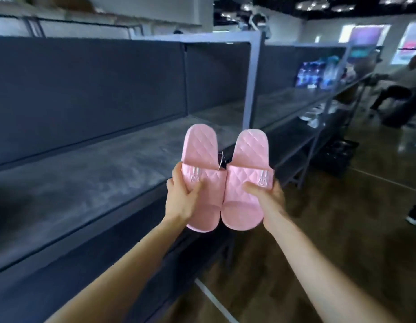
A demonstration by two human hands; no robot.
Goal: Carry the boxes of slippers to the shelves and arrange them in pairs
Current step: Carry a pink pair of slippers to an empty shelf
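Held side by side, edges touching: left pink slipper [200,150] gripped in curled left fingers [195,186], right pink slipper [245,155] in curled right fingers [250,188]; grey shelf [97,178] just beyond the fingers.

A shop is shown. Long grey shelves [109,164] are lined up from 9 to 2 o'clock. Bright packs of goods [319,74] are stacked on them at 2 o'clock, and a black crate [335,157] is set on the shiny floor [342,241]
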